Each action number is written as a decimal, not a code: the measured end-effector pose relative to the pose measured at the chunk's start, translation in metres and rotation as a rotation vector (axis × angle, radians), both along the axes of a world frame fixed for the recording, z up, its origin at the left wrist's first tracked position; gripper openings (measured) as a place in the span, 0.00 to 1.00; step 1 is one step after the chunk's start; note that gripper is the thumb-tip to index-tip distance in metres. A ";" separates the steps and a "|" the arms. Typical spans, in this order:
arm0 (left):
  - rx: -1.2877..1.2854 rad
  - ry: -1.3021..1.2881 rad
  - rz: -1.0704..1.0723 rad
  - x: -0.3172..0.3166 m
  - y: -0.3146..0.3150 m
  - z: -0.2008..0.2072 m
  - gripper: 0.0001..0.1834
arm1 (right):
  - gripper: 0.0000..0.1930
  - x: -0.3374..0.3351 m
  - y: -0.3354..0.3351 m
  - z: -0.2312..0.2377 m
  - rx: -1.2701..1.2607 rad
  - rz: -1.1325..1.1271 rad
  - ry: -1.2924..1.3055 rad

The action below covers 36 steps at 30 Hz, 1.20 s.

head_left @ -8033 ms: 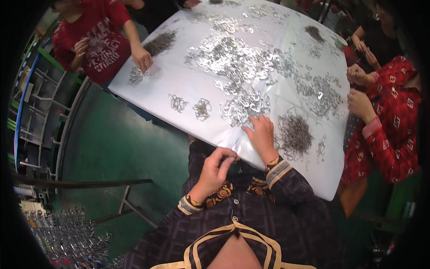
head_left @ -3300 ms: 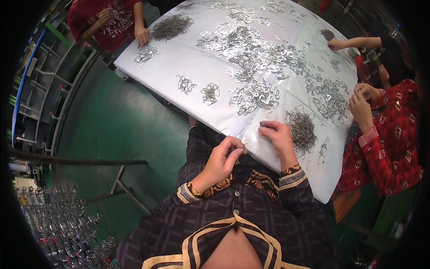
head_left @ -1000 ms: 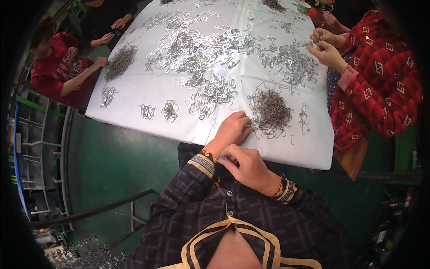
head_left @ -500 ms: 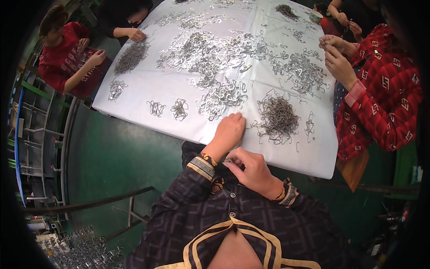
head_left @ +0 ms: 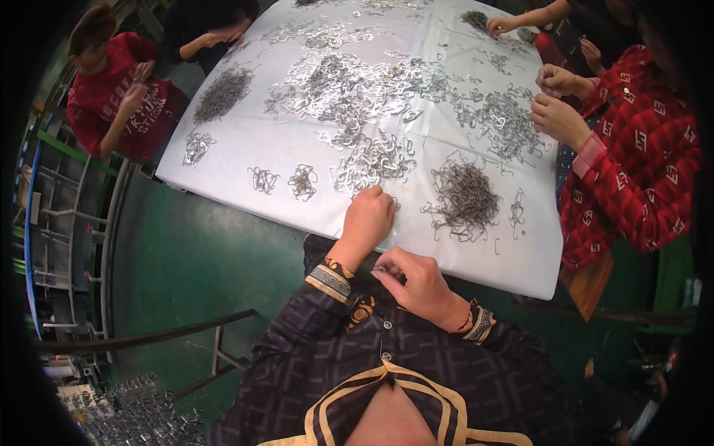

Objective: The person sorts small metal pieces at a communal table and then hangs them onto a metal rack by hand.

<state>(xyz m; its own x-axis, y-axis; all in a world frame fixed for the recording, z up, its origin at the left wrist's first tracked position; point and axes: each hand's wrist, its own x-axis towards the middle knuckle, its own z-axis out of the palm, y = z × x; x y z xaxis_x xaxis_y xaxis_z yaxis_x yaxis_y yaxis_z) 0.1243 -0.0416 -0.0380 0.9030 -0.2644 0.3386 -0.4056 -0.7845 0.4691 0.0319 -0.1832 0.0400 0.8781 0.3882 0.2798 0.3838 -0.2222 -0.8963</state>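
My left hand rests on the white-covered table at the near edge of a heap of bright, bent metal hooks. Its fingers are curled together, and their tips are hidden beneath them. Just off the table's near edge, in front of my body, my right hand is closed in a pinch between thumb and forefinger. A small metal piece shows at those fingertips; its full shape is hidden. To the right of my left hand lies a dense pile of darker, thinner wire hooks.
Two small hook clusters lie left of my left hand, with a larger dark pile beyond. Across the right edge, a person in a red patterned jacket handles small pieces. Other people work around the table. A metal rail stands lower left.
My left hand has drawn slightly back and left along the heap's edge. My right hand keeps its pinch. At the far right, another person's hand has reached over a dark pile.
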 end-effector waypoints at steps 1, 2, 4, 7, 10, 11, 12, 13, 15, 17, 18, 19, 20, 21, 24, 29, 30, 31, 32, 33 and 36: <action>0.027 -0.037 -0.013 -0.001 -0.004 0.002 0.03 | 0.07 0.000 0.000 0.000 0.000 0.001 -0.009; 0.054 -0.074 -0.025 -0.002 -0.008 0.002 0.04 | 0.07 0.000 0.000 -0.001 0.001 0.001 -0.018; 0.156 -0.062 -0.040 0.000 -0.011 -0.001 0.04 | 0.07 0.001 0.000 -0.001 -0.019 -0.004 -0.037; 0.256 -0.060 -0.068 -0.002 -0.010 -0.006 0.04 | 0.08 0.001 0.001 -0.006 -0.066 -0.012 -0.047; 0.269 -0.126 -0.087 0.003 -0.011 -0.007 0.05 | 0.09 0.001 0.000 0.001 -0.109 -0.031 -0.041; 0.257 -0.129 -0.101 0.006 -0.011 -0.006 0.04 | 0.09 0.001 -0.001 0.002 -0.110 -0.033 -0.040; 0.250 -0.121 -0.111 0.005 -0.009 -0.005 0.03 | 0.09 0.001 -0.001 0.000 -0.077 -0.030 -0.029; 0.187 -0.109 -0.101 0.007 -0.009 0.000 0.03 | 0.08 0.001 -0.002 0.000 -0.048 -0.031 -0.009; 0.072 -0.058 -0.071 0.005 -0.004 0.004 0.05 | 0.08 0.003 -0.002 0.003 -0.045 -0.031 -0.009; -0.066 0.028 -0.013 0.003 -0.001 0.007 0.05 | 0.08 0.005 -0.001 0.004 -0.036 -0.038 0.008; -0.147 0.059 0.002 0.002 0.001 0.012 0.05 | 0.08 0.007 -0.001 0.004 -0.028 -0.044 0.009; -0.229 0.094 0.015 -0.001 0.002 0.018 0.05 | 0.08 0.007 -0.001 0.003 -0.021 -0.052 0.014; -0.318 0.153 0.032 -0.006 0.005 0.022 0.05 | 0.08 0.007 -0.001 0.003 -0.022 -0.058 0.031; -0.407 0.211 0.050 -0.011 0.008 0.026 0.05 | 0.08 0.007 0.000 0.003 -0.023 -0.063 0.049; -0.584 0.328 0.095 -0.023 0.023 0.038 0.05 | 0.08 0.007 0.003 0.001 -0.027 -0.067 0.097; -0.978 0.381 0.000 -0.041 0.028 0.047 0.05 | 0.08 0.007 0.005 -0.001 -0.011 -0.129 0.135; -1.034 0.396 -0.044 -0.045 0.028 0.055 0.05 | 0.08 0.010 0.005 -0.002 -0.015 -0.143 0.134; -1.087 0.424 -0.082 -0.052 0.030 0.063 0.05 | 0.08 0.008 0.004 -0.005 -0.017 -0.159 0.148; -1.093 0.433 -0.098 -0.055 0.033 0.069 0.05 | 0.08 0.010 0.005 -0.005 -0.026 -0.171 0.139; -1.108 0.432 -0.093 -0.059 0.035 0.075 0.05 | 0.07 0.011 0.005 -0.006 -0.021 -0.182 0.142; -1.031 0.402 -0.078 -0.072 0.046 0.081 0.05 | 0.06 0.016 0.012 -0.005 -0.036 -0.203 0.162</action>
<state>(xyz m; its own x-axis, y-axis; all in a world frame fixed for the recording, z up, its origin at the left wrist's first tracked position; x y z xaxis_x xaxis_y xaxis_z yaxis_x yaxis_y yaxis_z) 0.0523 0.0040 0.0432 0.9896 -0.0860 0.1154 -0.1087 0.0789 0.9909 0.0475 -0.1709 0.0351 0.9712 0.2070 0.1181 0.1801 -0.3128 -0.9326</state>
